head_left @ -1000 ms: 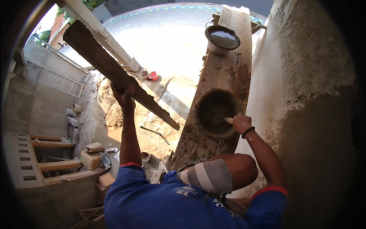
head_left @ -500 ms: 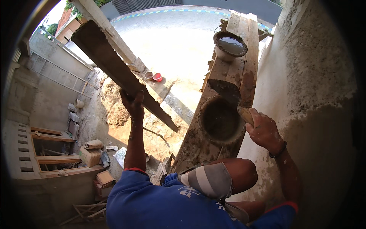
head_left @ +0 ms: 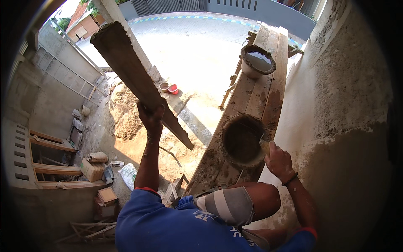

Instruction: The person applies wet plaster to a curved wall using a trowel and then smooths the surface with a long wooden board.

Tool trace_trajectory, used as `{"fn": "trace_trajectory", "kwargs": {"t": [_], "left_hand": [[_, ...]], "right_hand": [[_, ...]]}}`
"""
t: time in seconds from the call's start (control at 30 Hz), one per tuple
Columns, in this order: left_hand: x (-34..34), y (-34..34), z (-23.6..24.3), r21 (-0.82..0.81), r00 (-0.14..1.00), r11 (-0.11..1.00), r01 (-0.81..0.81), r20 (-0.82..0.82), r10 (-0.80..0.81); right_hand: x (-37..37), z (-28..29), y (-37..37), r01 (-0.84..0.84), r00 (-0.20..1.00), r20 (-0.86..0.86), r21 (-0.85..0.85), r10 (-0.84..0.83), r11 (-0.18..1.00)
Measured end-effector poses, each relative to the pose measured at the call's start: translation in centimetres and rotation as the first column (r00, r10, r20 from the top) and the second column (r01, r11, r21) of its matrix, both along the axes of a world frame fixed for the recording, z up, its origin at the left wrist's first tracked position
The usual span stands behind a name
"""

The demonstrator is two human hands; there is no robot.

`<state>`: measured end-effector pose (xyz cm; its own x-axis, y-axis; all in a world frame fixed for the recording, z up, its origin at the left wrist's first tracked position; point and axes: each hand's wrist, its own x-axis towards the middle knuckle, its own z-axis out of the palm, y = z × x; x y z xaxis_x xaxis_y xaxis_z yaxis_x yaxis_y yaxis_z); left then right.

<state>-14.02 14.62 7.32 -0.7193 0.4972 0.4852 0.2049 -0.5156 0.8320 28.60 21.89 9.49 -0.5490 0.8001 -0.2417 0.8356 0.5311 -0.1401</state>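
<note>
On a plank scaffold (head_left: 268, 84), the right hand (head_left: 279, 161), grip closed on a trowel (head_left: 265, 147), has dropped to the mortar tub's (head_left: 241, 140) rim; the left hand (head_left: 150, 117) still clasps the long board (head_left: 134, 75) aloft, outboard of the scaffold

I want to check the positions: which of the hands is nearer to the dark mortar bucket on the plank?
Right. The right hand is at the rim of the mortar bucket, holding a tool there. The left hand is apart from it, gripping the long wooden board.
</note>
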Motion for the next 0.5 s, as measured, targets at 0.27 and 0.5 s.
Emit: {"fn": "trace_trajectory", "kwargs": {"t": [0.27, 0.5], "left_hand": [[1.2, 1.0, 1.8, 0.002, 0.999, 1.000, 0.014, -0.037, -0.013], [-0.6, 2.0, 3.2, -0.011, 0.993, 1.000, 0.009, -0.116, -0.011]], "right_hand": [[-15.2, 15.8, -1.0, -0.316, 0.599, -0.800, -0.202, 0.030, 0.927], [-17.7, 13.1, -1.0, -0.421, 0.670, -0.699, -0.081, 0.250, 0.904]]}}
